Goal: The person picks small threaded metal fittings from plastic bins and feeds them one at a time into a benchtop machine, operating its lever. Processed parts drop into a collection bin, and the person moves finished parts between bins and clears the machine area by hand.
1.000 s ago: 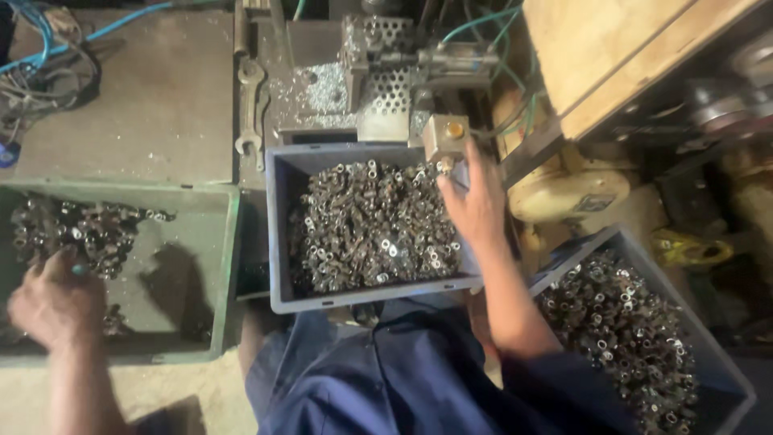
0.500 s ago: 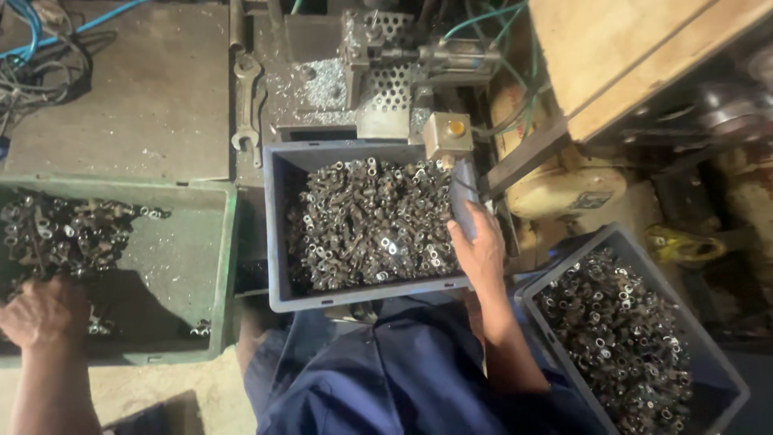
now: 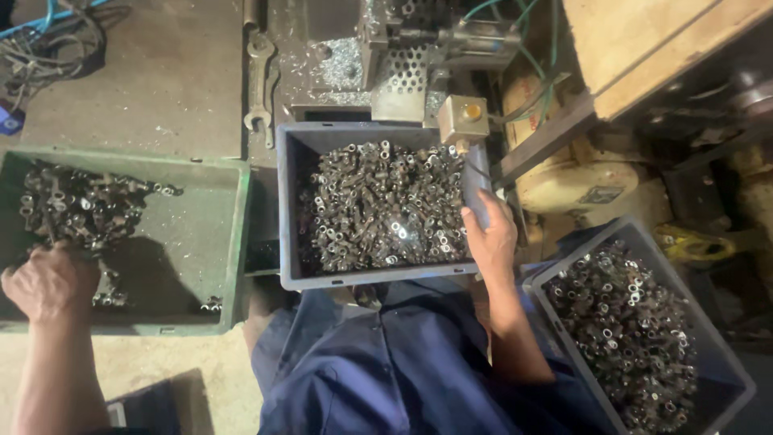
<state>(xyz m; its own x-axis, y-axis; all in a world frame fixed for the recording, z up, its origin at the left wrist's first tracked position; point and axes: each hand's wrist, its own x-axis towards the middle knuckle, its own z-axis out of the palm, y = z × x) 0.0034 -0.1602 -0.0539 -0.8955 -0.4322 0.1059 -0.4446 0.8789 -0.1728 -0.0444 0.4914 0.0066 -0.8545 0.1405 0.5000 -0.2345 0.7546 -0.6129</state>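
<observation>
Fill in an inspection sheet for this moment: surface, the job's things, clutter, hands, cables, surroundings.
Surface: worn metal bench, shavings near the machine.
Job's things: grey bin heaped with small metal rings; green tray partly filled with them; second grey bin at right, also full.
Clutter: spanner lying on the bench.
Hands: left hand down in the green tray among the parts; right hand on the right wall of the middle bin.
Cables: tangled wires at top left; green hoses by the machine.
Surroundings: machine, wooden box.
</observation>
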